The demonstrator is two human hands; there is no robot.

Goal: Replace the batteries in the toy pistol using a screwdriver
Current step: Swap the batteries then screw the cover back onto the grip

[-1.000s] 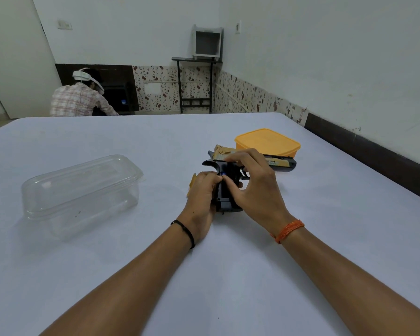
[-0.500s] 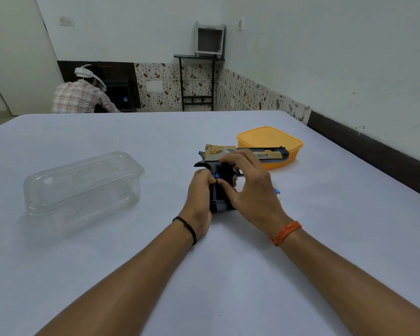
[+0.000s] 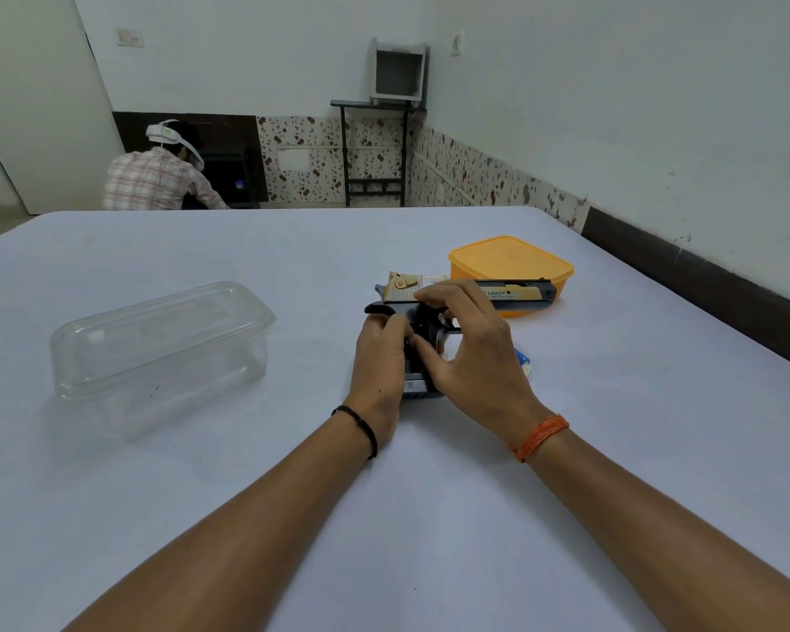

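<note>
1. We locate the toy pistol [image 3: 516,295] at mid-worktop [image 3: 201,472], barrel pointing right, grip toward us.
2. We see the left hand [image 3: 381,358] curled around the grip's left side.
3. We see the right hand [image 3: 470,358] gripping the grip from the right, fingers over the frame.
4. We note an orange container [image 3: 511,262] just behind the barrel and a clear lidded box [image 3: 156,348] well to the left.

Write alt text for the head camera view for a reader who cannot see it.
A person's left hand and right hand grip the dark handle of a gold and black toy pistol on a white table. A closed clear plastic container stands to the left, and an orange lidded box sits just behind the barrel.
</note>
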